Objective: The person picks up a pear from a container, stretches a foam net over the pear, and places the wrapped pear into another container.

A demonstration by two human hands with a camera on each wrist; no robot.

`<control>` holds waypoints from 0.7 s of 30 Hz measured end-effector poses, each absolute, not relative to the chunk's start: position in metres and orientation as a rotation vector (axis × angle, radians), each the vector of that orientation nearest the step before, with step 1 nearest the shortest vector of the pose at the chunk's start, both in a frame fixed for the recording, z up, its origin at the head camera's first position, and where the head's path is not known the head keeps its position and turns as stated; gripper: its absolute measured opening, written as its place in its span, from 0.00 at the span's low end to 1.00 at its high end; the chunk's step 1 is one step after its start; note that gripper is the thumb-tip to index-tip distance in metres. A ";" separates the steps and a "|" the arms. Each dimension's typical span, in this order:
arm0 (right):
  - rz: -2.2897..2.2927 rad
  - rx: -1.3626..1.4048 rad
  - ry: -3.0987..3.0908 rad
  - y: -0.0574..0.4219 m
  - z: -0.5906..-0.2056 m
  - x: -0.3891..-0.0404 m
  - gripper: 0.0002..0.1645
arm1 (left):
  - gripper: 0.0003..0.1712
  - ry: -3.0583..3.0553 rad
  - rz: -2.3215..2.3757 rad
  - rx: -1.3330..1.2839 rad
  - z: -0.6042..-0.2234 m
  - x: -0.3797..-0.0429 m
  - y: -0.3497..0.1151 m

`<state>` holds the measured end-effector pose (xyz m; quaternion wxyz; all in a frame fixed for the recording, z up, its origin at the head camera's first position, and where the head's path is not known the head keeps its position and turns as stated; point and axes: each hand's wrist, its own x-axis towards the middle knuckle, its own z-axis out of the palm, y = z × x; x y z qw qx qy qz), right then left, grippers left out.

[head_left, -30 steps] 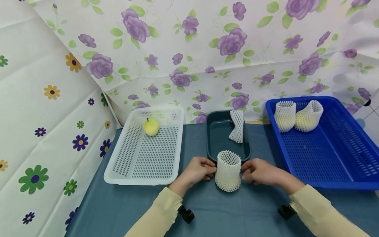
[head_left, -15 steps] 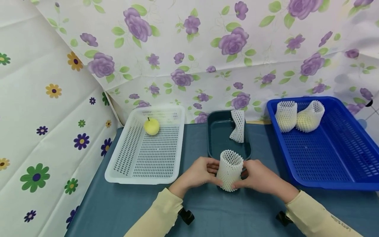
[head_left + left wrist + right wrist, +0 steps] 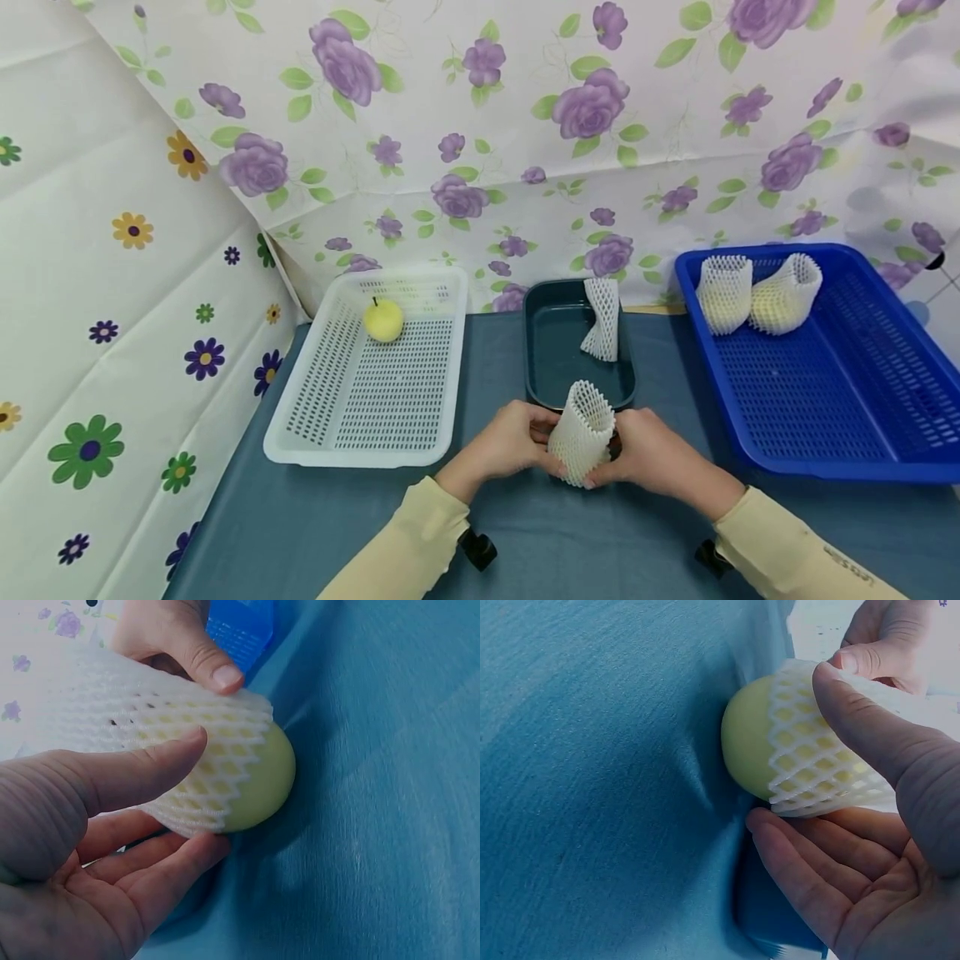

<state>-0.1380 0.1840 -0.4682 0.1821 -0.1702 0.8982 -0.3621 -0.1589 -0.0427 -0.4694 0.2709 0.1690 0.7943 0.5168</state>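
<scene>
A white foam net sleeve stands on the table in front of the dark green tray, its open end up and tilted a little. In the wrist views it covers most of a yellow-green pear, whose rounded bottom shows bare below the net edge. My left hand holds the sleeve from the left, thumb in front and fingers behind. From the right my right hand grips it the same way, thumb near the lower edge. In the right wrist view the pear's bottom is close to the cloth; contact is hard to tell.
The dark green tray holds a flattened foam net. To the left, a white basket has one yellow pear. A blue basket on the right contains two netted fruits. A floral sheet hangs behind.
My hands, earlier at the sides of the sleeve, have closed around it with thumbs in front. The sleeve's upper end now leans slightly and looks narrower.
</scene>
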 end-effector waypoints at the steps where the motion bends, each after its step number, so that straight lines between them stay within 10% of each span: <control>1: -1.020 -0.486 2.534 0.184 -0.469 -0.138 0.31 | 0.34 2.137 1.391 0.451 -0.470 -0.159 -0.043; 21: -1.134 -0.497 2.272 0.206 -0.476 -0.151 0.22 | 0.24 1.882 1.450 0.206 -0.476 -0.164 -0.053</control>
